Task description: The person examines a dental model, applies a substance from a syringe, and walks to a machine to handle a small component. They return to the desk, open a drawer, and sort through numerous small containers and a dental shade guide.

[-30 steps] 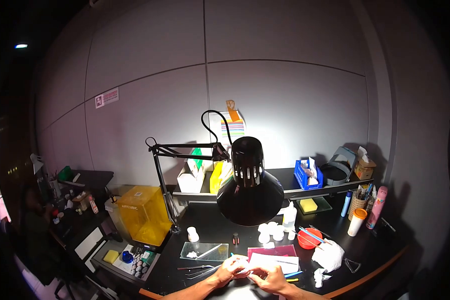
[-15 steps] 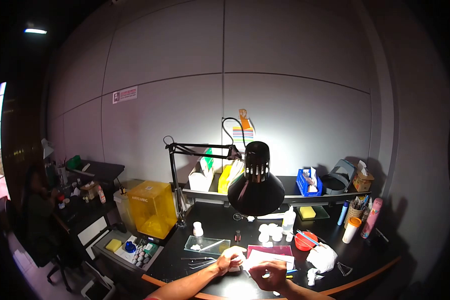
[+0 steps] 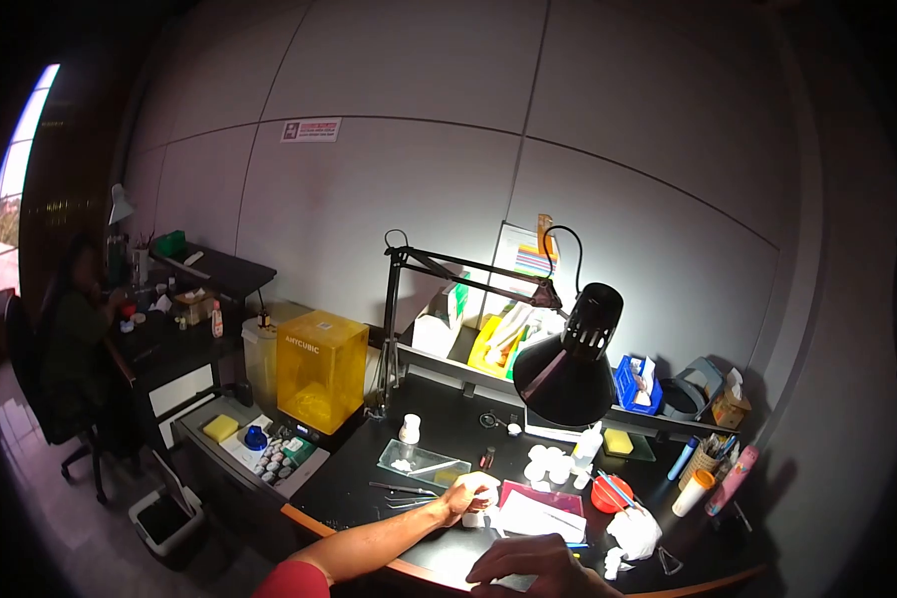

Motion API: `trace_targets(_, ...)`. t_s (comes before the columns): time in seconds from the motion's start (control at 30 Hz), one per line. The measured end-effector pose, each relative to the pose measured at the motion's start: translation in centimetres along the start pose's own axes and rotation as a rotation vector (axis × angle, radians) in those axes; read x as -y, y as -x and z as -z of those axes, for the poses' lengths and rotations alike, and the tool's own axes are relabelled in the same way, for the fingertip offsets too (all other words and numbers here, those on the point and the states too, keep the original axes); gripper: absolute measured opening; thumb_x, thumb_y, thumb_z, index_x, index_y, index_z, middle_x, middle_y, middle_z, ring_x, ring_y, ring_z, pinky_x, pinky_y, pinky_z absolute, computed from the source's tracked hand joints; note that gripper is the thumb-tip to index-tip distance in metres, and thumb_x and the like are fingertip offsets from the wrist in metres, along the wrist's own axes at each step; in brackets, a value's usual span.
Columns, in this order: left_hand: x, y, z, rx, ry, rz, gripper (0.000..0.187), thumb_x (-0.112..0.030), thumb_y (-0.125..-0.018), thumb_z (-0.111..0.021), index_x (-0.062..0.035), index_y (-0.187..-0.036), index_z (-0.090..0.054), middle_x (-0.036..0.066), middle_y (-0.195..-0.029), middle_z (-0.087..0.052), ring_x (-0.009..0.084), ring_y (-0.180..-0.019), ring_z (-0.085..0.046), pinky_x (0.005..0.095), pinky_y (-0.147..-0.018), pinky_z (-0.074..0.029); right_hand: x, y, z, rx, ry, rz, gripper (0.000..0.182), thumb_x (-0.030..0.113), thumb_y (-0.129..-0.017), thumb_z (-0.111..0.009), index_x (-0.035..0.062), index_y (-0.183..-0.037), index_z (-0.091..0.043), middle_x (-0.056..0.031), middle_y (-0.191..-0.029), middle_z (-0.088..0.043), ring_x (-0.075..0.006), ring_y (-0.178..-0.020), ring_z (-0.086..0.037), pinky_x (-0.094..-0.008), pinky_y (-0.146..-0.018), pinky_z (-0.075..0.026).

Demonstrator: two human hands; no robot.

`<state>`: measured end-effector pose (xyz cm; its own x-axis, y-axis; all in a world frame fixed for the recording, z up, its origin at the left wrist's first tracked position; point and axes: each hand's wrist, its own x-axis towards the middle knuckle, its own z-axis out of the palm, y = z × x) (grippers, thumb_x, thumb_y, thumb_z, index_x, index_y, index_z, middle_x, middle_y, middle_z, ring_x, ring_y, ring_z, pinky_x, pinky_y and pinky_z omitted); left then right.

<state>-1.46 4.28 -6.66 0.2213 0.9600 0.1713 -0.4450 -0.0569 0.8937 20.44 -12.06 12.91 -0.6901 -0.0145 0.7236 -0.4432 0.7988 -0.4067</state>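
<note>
Under the lamp, my left hand [image 3: 468, 495] is closed round a small whitish thing that is washed out by glare. My right hand [image 3: 530, 564] is near the bottom edge of the view, its fingers bent; whether it holds anything is hidden. Between and beyond them a white sheet [image 3: 540, 520] lies on a dark red mat [image 3: 513, 492]. Left of my left hand are metal tools [image 3: 409, 501] and a glass plate [image 3: 421, 462]. To the right stand a red bowl [image 3: 608, 493] and a crumpled white cloth [image 3: 636, 533].
A black desk lamp [image 3: 568, 369] hangs over the black table. Behind are white round pieces [image 3: 548, 464], a bottle [image 3: 587, 445] and a blue bin [image 3: 638, 385]. A yellow-covered machine [image 3: 321, 371] stands left. A person [image 3: 78, 329] sits at another desk on the far left.
The view has tilted and turned left. My right hand has moved away from my left hand, down toward the bottom edge. My left hand remains closed.
</note>
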Motion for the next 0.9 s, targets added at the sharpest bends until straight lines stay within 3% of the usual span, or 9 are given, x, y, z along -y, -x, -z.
trace_targets(0.2,-0.3,0.1,-0.6,-0.007,-0.040,-0.034,0.042,-0.032,-0.102,-0.054,-0.0174,-0.064,-0.044,-0.004,-0.060,-0.039,0.0089,-0.056,-0.038,0.0258,-0.053,-0.028,-5.8,0.9,-0.9,0.304,0.043,-0.244,0.011,0.001,-0.086,-0.080,0.0019,-0.096,-0.077,-0.0096,-0.085,-0.076,-0.0205,-0.075,-0.075,-0.0307,-0.068,-0.060)
trace_targets(0.27,-0.6,0.4,-1.3,-0.048,-0.042,-0.091,0.035,-0.028,-0.102,-0.047,-0.0173,-0.069,-0.046,-0.005,-0.062,-0.043,0.0061,-0.053,-0.039,0.0244,-0.049,-0.027,-7.4,1.9,-1.4,0.249,0.081,-0.392,0.012,0.001,-0.088,-0.079,0.0014,-0.099,-0.076,-0.0099,-0.093,-0.076,-0.0232,-0.084,-0.076,-0.0315,-0.075,-0.061)
trace_targets(0.3,-0.3,0.1,-1.2,-0.100,0.005,-0.080,0.029,-0.026,-0.102,-0.047,-0.0164,-0.074,-0.049,-0.005,-0.064,-0.045,0.0065,-0.055,-0.041,0.0238,-0.050,-0.030,-7.6,1.8,-1.5,0.223,0.131,-0.326,0.015,0.001,-0.083,-0.083,0.0053,-0.097,-0.079,-0.0102,-0.088,-0.077,-0.0225,-0.078,-0.076,-0.0317,-0.068,-0.060)
trace_targets(0.47,-0.7,0.5,-2.1,-0.221,0.023,-0.089,0.027,-0.022,-0.099,-0.047,-0.0162,-0.073,-0.048,-0.004,-0.064,-0.045,0.0075,-0.056,-0.044,0.0239,-0.050,-0.034,-8.1,2.5,-1.4,0.305,0.083,-0.414,0.010,0.005,-0.087,-0.081,0.0039,-0.096,-0.077,-0.0098,-0.093,-0.077,-0.0246,-0.083,-0.076,-0.0333,-0.074,-0.061)
trace_targets(0.5,0.9,-0.4,0.0,-0.085,0.034,-0.088,0.022,-0.027,-0.105,-0.048,-0.0109,-0.103,-0.063,-0.002,-0.072,-0.049,0.0078,-0.062,-0.050,0.0235,-0.054,-0.038,-8.7,3.2,-1.2,0.291,0.121,-0.430,0.009,0.005,-0.086,-0.081,0.0043,-0.095,-0.077,-0.0091,-0.092,-0.077,-0.0242,-0.083,-0.076,-0.0326,-0.074,-0.061)
trace_targets(0.57,0.8,-0.4,-0.1,-0.048,-0.028,-0.121,0.022,-0.022,-0.106,-0.045,-0.0082,-0.103,-0.062,-0.002,-0.070,-0.049,0.0082,-0.059,-0.047,0.0239,-0.053,-0.037,-9.5,3.8,-1.0,0.261,0.187,-0.413,0.010,0.003,-0.086,-0.081,0.0052,-0.094,-0.077,-0.0071,-0.092,-0.076,-0.0223,-0.082,-0.075,-0.0312,-0.072,-0.060)
trace_targets(0.6,-0.8,0.6,-1.7,-0.128,0.064,-0.083,0.024,-0.019,-0.097,-0.048,-0.0104,-0.075,-0.054,-0.002,-0.064,-0.046,0.0098,-0.056,-0.047,0.0256,-0.052,-0.038,-9.3,3.9,-1.1,0.222,0.180,-0.432,0.011,0.001,-0.084,-0.081,0.0051,-0.094,-0.077,-0.0077,-0.092,-0.076,-0.0217,-0.082,-0.075,-0.0317,-0.072,-0.060)
trace_targets(0.7,0.1,0.0,-1.6,-0.110,0.110,-0.084,0.022,-0.018,-0.098,-0.049,-0.0106,-0.078,-0.052,-0.003,-0.064,-0.044,0.0094,-0.055,-0.041,0.0267,-0.052,-0.034,-6.7,2.6,-1.5,0.192,0.145,-0.453,0.015,-0.003,-0.080,-0.083,0.0035,-0.091,-0.076,-0.0084,-0.090,-0.076,-0.0224,-0.081,-0.076,-0.0321,-0.071,-0.060)
trace_targets(0.9,-0.2,0.2,-2.0,-0.128,0.114,-0.084,0.024,-0.017,-0.097,-0.053,-0.0076,-0.075,-0.053,0.003,-0.065,-0.051,0.0125,-0.054,-0.048,0.0283,-0.051,-0.039,-2.5,-2.2,-4.1,0.287,-0.470,-0.261,0.014,0.009,-0.097,-0.070,-0.0049,-0.099,-0.073,-0.0184,-0.092,-0.074,-0.0298,-0.079,-0.073,-0.0370,-0.069,-0.058)
